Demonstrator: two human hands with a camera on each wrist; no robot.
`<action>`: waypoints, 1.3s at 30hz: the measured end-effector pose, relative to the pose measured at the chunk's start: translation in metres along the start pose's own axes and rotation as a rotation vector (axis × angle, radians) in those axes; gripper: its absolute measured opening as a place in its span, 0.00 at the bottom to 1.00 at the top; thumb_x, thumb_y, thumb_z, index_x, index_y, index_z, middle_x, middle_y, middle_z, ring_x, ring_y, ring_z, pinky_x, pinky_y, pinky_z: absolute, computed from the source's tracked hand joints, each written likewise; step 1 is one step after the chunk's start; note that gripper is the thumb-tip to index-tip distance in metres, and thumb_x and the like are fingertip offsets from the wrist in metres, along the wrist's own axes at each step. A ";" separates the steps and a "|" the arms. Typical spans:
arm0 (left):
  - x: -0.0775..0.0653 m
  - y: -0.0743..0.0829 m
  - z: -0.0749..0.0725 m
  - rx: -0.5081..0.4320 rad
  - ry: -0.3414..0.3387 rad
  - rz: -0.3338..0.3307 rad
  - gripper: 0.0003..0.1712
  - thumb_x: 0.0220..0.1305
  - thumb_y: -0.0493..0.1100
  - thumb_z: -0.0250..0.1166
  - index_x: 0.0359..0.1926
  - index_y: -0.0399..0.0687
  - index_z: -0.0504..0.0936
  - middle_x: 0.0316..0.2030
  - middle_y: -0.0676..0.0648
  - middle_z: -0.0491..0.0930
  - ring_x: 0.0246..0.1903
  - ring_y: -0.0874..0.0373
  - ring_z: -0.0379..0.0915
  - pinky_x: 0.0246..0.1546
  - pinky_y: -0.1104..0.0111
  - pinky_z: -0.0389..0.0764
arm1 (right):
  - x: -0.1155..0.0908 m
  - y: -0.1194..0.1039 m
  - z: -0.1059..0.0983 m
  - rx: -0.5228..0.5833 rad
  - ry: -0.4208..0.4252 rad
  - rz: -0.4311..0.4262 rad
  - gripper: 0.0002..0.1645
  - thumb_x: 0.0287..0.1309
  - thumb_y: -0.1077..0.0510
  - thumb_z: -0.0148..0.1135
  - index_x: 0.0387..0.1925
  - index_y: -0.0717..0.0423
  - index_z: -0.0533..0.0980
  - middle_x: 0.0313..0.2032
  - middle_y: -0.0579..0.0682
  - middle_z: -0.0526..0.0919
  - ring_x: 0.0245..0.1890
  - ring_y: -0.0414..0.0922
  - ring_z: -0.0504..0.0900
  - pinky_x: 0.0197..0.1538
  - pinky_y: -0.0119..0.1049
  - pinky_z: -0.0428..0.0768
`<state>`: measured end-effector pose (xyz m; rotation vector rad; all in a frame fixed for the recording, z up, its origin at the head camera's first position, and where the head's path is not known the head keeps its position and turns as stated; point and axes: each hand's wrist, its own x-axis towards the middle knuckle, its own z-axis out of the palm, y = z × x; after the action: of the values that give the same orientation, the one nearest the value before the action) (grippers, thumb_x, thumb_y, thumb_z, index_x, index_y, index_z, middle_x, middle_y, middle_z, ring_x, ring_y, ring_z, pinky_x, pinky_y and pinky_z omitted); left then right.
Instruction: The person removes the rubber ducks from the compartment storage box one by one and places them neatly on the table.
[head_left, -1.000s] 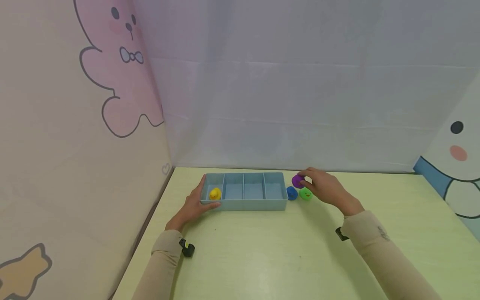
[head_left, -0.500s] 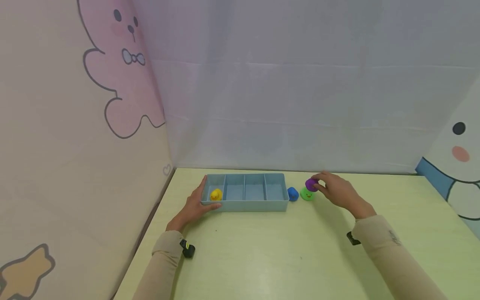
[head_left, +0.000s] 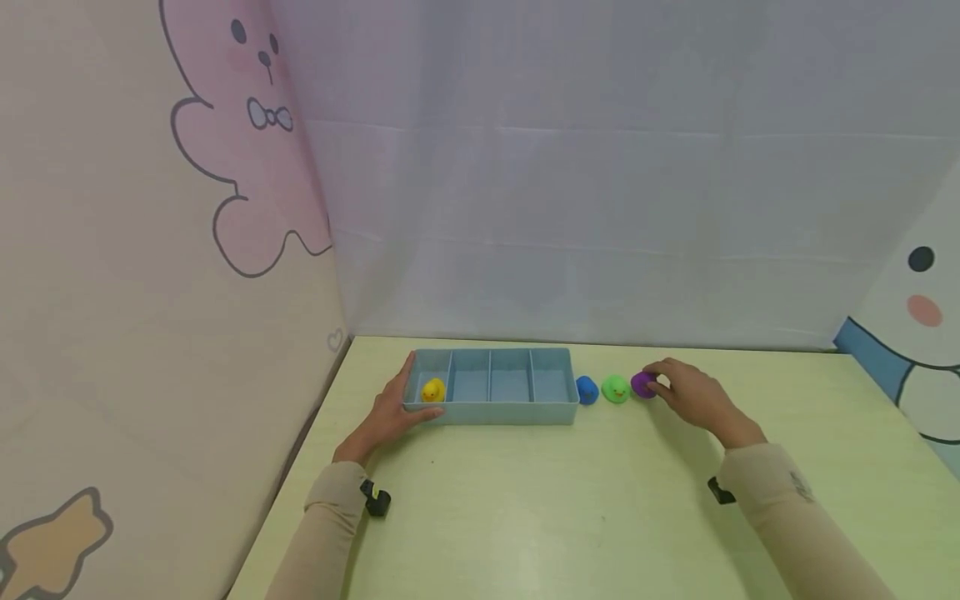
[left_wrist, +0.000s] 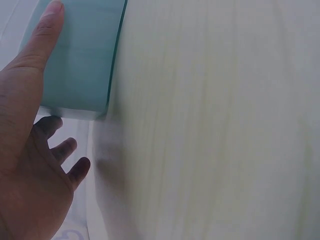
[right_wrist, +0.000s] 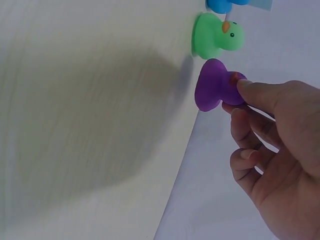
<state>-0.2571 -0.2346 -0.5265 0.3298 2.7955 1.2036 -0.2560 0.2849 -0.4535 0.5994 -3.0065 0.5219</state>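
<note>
My left hand (head_left: 387, 421) rests against the left end of a pale blue divided box (head_left: 498, 412), its thumb along the front wall (left_wrist: 80, 60) and its fingers, fairly straight, at the end wall. A yellow rubber duck (head_left: 432, 390) sits in the leftmost compartment. My right hand (head_left: 697, 400) pinches a purple rubber duck (head_left: 642, 384) by its head, between thumb and fingers. Whether its base (right_wrist: 207, 85) touches the table cannot be told. Just left of it stands a green rubber duck (head_left: 617, 389), then a blue rubber duck (head_left: 587, 390) close to the box's right end.
The pale yellow table (head_left: 510, 517) ends at a white curtain (head_left: 600, 208) behind the box. A cartoon-printed wall (head_left: 187, 375) runs along the left, and a printed panel (head_left: 922, 333) stands at the right.
My right hand has carried the purple duck rightward and down, from behind the blue and green ducks to the green duck's right side. My left hand stays at the box.
</note>
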 end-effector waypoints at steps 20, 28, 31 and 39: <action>-0.001 -0.001 -0.002 0.009 -0.005 -0.011 0.71 0.57 0.66 0.74 0.82 0.67 0.30 0.83 0.45 0.40 0.81 0.35 0.43 0.75 0.31 0.51 | -0.001 0.012 0.014 0.036 -0.013 0.012 0.16 0.69 0.60 0.61 0.55 0.63 0.79 0.46 0.60 0.86 0.45 0.60 0.86 0.41 0.57 0.84; 0.000 0.001 -0.002 0.011 -0.002 0.007 0.70 0.57 0.64 0.75 0.83 0.60 0.34 0.83 0.44 0.43 0.80 0.35 0.45 0.75 0.31 0.52 | -0.004 0.012 0.012 0.055 0.014 0.041 0.17 0.70 0.59 0.62 0.55 0.62 0.79 0.49 0.62 0.85 0.42 0.57 0.86 0.39 0.53 0.84; 0.000 0.002 -0.002 0.022 -0.001 0.003 0.70 0.57 0.65 0.74 0.83 0.60 0.33 0.83 0.44 0.43 0.81 0.36 0.44 0.75 0.30 0.51 | -0.004 0.012 0.011 0.059 0.030 0.034 0.17 0.70 0.59 0.61 0.56 0.63 0.79 0.50 0.64 0.84 0.39 0.54 0.85 0.36 0.49 0.83; -0.002 0.000 -0.002 0.011 -0.005 -0.013 0.70 0.56 0.66 0.74 0.83 0.65 0.32 0.83 0.44 0.42 0.81 0.36 0.43 0.75 0.29 0.48 | 0.001 0.005 0.010 0.056 0.048 0.012 0.17 0.71 0.60 0.60 0.57 0.63 0.79 0.52 0.63 0.85 0.40 0.54 0.86 0.37 0.49 0.84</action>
<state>-0.2556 -0.2368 -0.5252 0.3140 2.7972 1.1830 -0.2580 0.2857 -0.4643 0.5643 -2.9613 0.6139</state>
